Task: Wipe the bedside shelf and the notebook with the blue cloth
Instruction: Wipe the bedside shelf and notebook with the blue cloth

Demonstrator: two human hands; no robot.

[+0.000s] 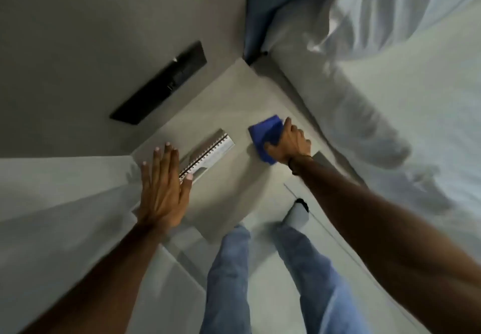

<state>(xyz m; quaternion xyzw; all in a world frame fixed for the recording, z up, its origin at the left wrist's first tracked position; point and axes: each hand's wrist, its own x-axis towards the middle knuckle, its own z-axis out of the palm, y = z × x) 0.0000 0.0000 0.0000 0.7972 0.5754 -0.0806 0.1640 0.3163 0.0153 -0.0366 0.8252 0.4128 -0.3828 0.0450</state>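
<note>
The grey bedside shelf [229, 104] fills the corner between the wall and the bed. A folded blue cloth [265, 132] lies flat on the shelf's right part, and my right hand [289, 142] presses down on it and grips its near edge. A spiral-bound notebook [213, 151] lies on the shelf's left part, its wire spine facing up. My left hand [162, 185] is flat and spread, fingers apart, over the notebook's near left side, covering part of it; I cannot tell whether it touches.
A black panel [161, 85] is set in the wall behind the shelf. The bed with white sheets [390, 104] and a blue headboard [265, 8] runs along the right. My legs in blue jeans [229, 281] stand on the pale floor below.
</note>
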